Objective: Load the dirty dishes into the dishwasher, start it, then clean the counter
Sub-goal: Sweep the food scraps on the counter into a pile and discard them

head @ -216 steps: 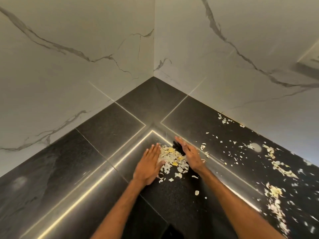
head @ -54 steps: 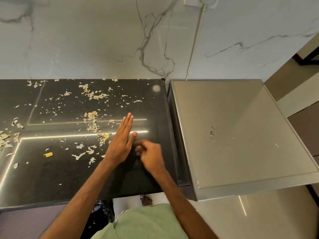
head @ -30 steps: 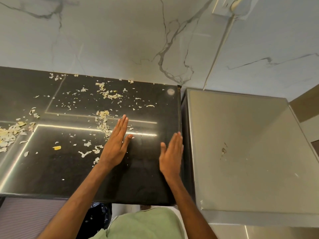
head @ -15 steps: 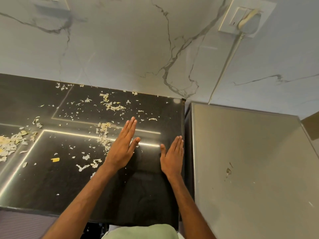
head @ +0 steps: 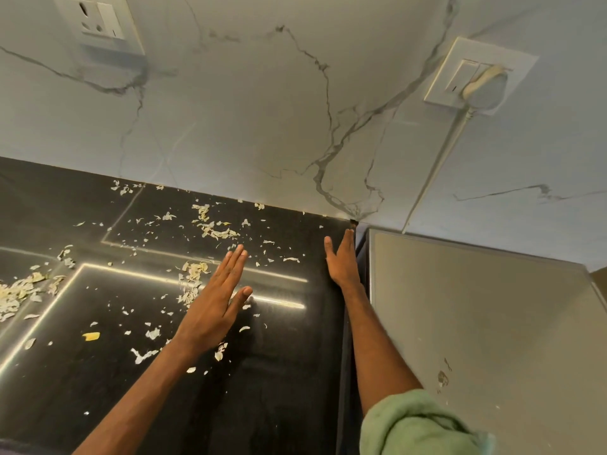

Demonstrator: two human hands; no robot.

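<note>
The black stone counter (head: 282, 372) is strewn with pale vegetable scraps (head: 213, 229), thickest along the back and in a heap at the far left (head: 13, 295). My left hand (head: 215, 305) lies flat on the counter with straight fingers, right of a small clump of scraps (head: 192, 277). My right hand (head: 343, 261) stands on its edge along the counter's right rim, fingers straight and reaching toward the back corner by the wall. Neither hand holds anything.
The steel top of an appliance (head: 492, 339) adjoins the counter on the right, with a narrow gap between. A marble wall rises behind, carrying a socket (head: 98, 19) and a plugged-in switch plate (head: 479, 77) with a cord running down. A yellow scrap (head: 91, 336) lies at front left.
My right hand has slid forward along the counter's right edge toward the back corner. My left hand stayed flat in about the same place. The camera tilted up toward the wall.
</note>
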